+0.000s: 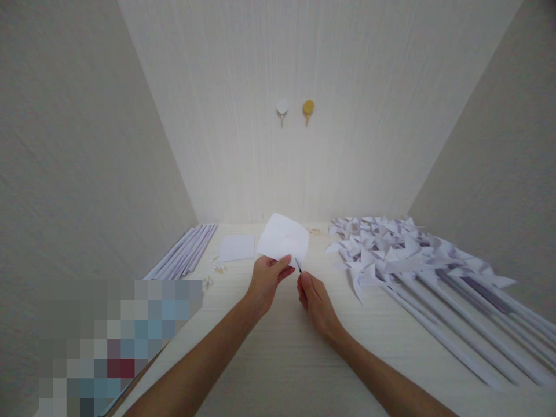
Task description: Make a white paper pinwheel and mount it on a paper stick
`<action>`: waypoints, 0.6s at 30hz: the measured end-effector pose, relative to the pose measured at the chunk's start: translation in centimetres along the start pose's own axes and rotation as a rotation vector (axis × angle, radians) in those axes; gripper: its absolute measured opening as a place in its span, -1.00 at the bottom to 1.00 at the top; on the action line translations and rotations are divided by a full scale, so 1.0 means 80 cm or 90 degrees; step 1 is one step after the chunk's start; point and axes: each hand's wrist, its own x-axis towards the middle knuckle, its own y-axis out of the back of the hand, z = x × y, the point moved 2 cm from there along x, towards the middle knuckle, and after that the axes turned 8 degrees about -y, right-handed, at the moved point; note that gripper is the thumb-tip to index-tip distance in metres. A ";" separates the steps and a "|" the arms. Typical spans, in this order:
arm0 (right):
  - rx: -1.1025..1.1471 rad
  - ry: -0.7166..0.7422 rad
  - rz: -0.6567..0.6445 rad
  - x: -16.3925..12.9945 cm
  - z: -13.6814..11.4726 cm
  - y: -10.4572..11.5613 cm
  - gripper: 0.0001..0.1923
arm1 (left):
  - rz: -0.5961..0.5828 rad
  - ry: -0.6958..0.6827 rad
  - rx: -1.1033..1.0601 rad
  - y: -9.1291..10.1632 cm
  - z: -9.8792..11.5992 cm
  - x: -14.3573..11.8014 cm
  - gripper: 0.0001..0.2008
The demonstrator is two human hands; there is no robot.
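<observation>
My left hand [266,282] pinches the near edge of a square white sheet of paper [281,234], thumb on top, and holds it tilted above the table. My right hand [316,298] is closed around a small pair of scissors [298,266]. Only their thin dark blades show, at the paper's lower right corner; the handles are hidden in my fingers. To the left, a stack of white square paper [237,248] lies flat on the table.
Rolled white paper sticks [185,252] lie at the far left. Many white paper pinwheels [377,249] on long paper sticks [452,324] are heaped at the right. Small pale pieces [219,269] lie near the stack. White [282,107] and yellow hooks [308,107] are on the back wall.
</observation>
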 end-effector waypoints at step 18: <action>0.030 -0.003 0.006 -0.001 0.001 0.000 -0.55 | -0.024 0.004 0.045 0.000 -0.004 -0.004 -0.80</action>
